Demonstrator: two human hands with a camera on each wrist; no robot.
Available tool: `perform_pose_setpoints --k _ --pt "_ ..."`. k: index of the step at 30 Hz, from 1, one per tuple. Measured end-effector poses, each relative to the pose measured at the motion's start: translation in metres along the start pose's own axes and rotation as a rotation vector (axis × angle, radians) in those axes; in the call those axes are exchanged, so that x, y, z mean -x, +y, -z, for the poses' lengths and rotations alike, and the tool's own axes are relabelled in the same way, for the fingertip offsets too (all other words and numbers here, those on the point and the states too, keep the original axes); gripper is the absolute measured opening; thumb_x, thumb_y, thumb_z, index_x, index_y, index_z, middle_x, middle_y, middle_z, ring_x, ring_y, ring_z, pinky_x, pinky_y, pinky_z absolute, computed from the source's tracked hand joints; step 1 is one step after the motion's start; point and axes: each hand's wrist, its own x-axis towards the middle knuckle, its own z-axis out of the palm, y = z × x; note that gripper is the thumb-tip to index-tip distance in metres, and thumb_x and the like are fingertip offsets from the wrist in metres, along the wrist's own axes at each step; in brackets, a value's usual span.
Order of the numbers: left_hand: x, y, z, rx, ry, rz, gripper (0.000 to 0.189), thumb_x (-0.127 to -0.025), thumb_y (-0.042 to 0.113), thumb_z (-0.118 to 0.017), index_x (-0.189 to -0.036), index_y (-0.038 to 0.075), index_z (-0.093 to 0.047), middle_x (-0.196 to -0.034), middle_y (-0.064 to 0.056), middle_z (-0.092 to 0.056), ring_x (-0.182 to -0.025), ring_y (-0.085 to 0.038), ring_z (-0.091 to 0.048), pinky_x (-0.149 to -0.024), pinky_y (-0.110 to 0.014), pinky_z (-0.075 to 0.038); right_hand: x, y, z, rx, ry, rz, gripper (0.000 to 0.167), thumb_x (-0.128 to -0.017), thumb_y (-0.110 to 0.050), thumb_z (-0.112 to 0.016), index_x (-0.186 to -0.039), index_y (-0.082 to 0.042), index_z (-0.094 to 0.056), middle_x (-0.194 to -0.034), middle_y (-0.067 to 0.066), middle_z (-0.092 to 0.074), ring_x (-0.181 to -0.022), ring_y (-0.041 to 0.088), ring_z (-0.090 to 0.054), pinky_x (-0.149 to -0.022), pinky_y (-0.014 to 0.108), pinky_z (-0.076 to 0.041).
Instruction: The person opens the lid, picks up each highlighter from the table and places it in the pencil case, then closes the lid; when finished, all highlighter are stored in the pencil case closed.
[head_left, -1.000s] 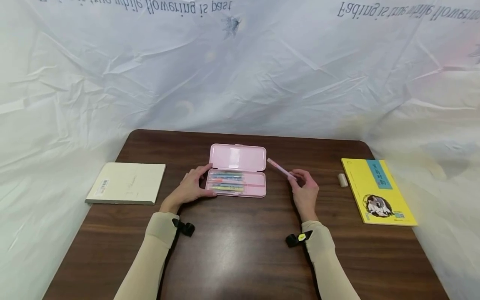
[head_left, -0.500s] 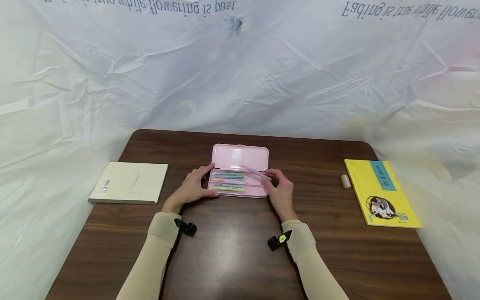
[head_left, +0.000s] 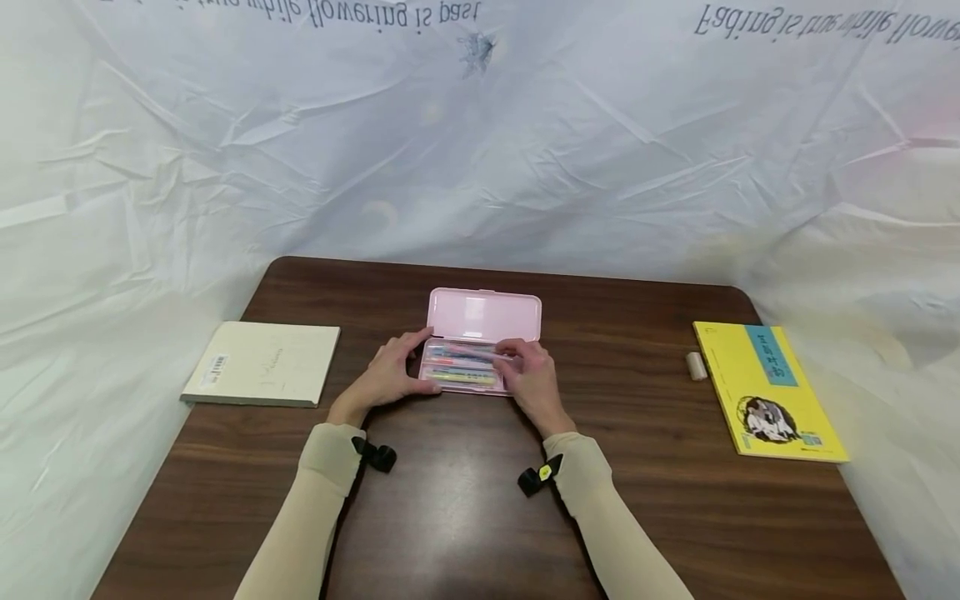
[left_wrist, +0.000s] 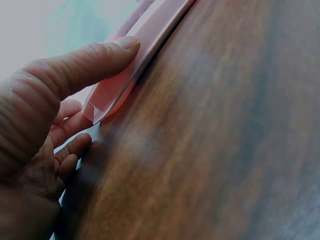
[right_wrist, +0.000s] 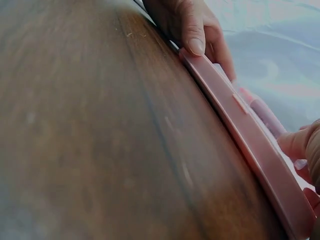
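Note:
A pink pencil case [head_left: 486,315] lies with its lid raised toward the back of the table, several coloured pens [head_left: 459,377] side by side in its tray. My left hand [head_left: 384,375] grips the case's left end; in the left wrist view the thumb [left_wrist: 107,57] presses the front wall while fingers reach around the end. Between thumb and fingers, my right hand [head_left: 534,382] pinches a pink pen [right_wrist: 266,116], held low over the tray and pointing left. The tray's right end is largely hidden behind the right hand.
At the left of the dark wooden table [head_left: 450,517] lies a cream notebook [head_left: 262,362]. A yellow book [head_left: 765,400] is on the right, with a small white eraser [head_left: 696,367] beside it. White printed sheeting [head_left: 480,167] hangs behind.
My right hand has moved left with the pink pen, from beside the pencil case to over its tray. My left hand keeps its grip on the case's left end.

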Motion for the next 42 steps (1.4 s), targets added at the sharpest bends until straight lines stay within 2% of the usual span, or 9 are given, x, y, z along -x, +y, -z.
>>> perform_pose_setpoints --k 5,10,23,29,33,38,42 --pt "-0.001 0.0 0.0 0.003 -0.008 0.006 0.111 -0.077 0.051 -0.092 -0.168 0.026 -0.032 -0.158 -0.012 -0.047 -0.125 -0.032 -0.045 -0.106 -0.058 -0.038 -0.001 -0.001 -0.001 0.041 -0.051 -0.009 0.02 -0.087 -0.006 -0.085 -0.105 -0.009 -0.077 -0.101 0.01 -0.075 -0.096 0.031 -0.063 -0.087 0.05 -0.046" --pt "-0.001 0.0 -0.001 0.007 -0.013 0.025 0.111 -0.078 0.049 -0.093 -0.168 0.028 -0.032 -0.162 -0.011 -0.043 -0.131 -0.034 -0.042 -0.11 -0.06 -0.036 -0.002 0.0 -0.001 0.046 -0.084 -0.037 0.02 -0.089 -0.007 -0.084 -0.107 -0.01 -0.077 -0.104 0.011 -0.072 -0.1 0.031 -0.064 -0.088 0.05 -0.05" --pt "-0.001 0.0 -0.002 0.001 -0.009 0.031 0.111 -0.078 0.048 -0.093 -0.168 0.026 -0.032 -0.163 -0.011 -0.042 -0.132 -0.034 -0.042 -0.111 -0.061 -0.035 -0.001 -0.002 -0.001 0.064 -0.112 -0.059 0.021 -0.091 -0.008 -0.082 -0.111 -0.01 -0.076 -0.109 0.013 -0.07 -0.106 0.034 -0.064 -0.093 0.055 -0.05" --pt "-0.001 0.0 -0.001 0.005 -0.009 0.032 0.111 -0.078 0.048 -0.093 -0.168 0.027 -0.031 -0.163 -0.012 -0.042 -0.13 -0.034 -0.042 -0.11 -0.06 -0.035 -0.001 -0.002 -0.001 0.055 -0.099 -0.064 0.02 -0.091 -0.008 -0.082 -0.11 -0.01 -0.076 -0.109 0.012 -0.071 -0.106 0.034 -0.065 -0.093 0.055 -0.051" --pt "-0.001 0.0 -0.001 0.001 -0.012 0.021 0.112 -0.078 0.049 -0.092 -0.168 0.026 -0.031 -0.162 -0.012 -0.043 -0.129 -0.033 -0.043 -0.109 -0.06 -0.036 -0.003 0.0 0.001 -0.006 -0.068 -0.066 0.017 -0.094 -0.01 -0.08 -0.111 -0.009 -0.077 -0.108 0.011 -0.073 -0.106 0.031 -0.068 -0.095 0.052 -0.053" --pt "0.0 0.0 -0.001 0.01 -0.01 0.029 0.112 -0.077 0.049 -0.093 -0.168 0.028 -0.031 -0.161 -0.011 -0.044 -0.127 -0.032 -0.043 -0.109 -0.058 -0.036 -0.012 0.006 0.008 -0.108 -0.016 -0.046 0.023 -0.097 -0.011 -0.077 -0.118 -0.003 -0.074 -0.11 0.011 -0.078 -0.105 0.028 -0.073 -0.098 0.05 -0.054" --pt "0.0 0.0 -0.002 0.019 -0.009 0.033 0.112 -0.077 0.049 -0.093 -0.168 0.029 -0.031 -0.16 -0.01 -0.044 -0.126 -0.032 -0.043 -0.109 -0.058 -0.037 -0.025 0.014 0.019 -0.098 0.019 -0.044 0.033 -0.099 -0.011 -0.076 -0.13 -0.001 -0.068 -0.115 0.013 -0.077 -0.106 0.03 -0.072 -0.098 0.05 -0.053"
